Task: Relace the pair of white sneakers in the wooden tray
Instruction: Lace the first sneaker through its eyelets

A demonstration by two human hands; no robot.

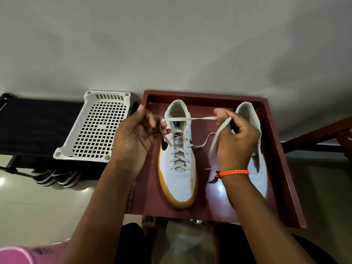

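Your left hand [133,134] hangs over the left edge of the dark red wooden tray [283,168], its fingers [152,121] curled and pinching one end of the flat white shoelace [198,118]. Your right hand [238,138] hovers between the two shoes, its fingers [222,116] pinching the other end, so the lace stretches taut across the heel opening of the left white sneaker with the tan gum sole [178,162]. That sneaker sits in the tray with its toe near you, laced in crosses up to the top eyelets. The right white sneaker [255,149] lies beside it, partly hidden behind your right wrist, which wears a braided orange thread bracelet [233,172]. Left of the tray, a white perforated plastic basket [95,128] rests on a dark fabric shelf [34,126].
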